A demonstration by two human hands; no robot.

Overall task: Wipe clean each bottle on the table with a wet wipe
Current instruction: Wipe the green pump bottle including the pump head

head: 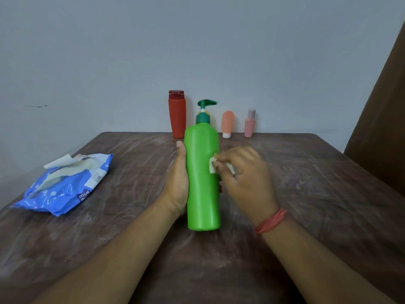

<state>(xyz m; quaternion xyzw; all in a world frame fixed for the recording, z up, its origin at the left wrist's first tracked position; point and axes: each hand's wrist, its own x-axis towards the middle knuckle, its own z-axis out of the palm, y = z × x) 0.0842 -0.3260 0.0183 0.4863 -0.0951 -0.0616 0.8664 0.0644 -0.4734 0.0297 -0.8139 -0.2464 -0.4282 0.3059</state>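
Observation:
A tall green pump bottle (201,176) stands upright at the middle of the brown table (306,194). My left hand (178,183) grips its left side, thumb pointing up along the bottle. My right hand (243,174) pinches a small folded white wet wipe (212,165) and presses it against the bottle's right side. At the table's far edge by the wall stand a red bottle (177,115), an orange tube (227,123) on its white cap, and a small pink bottle (249,125).
A blue wet wipe pack (65,187) lies at the left of the table, its flap peeled open with a wipe sticking out. A brown chair back or curtain (381,119) rises at the right edge. A grey wall stands behind the table.

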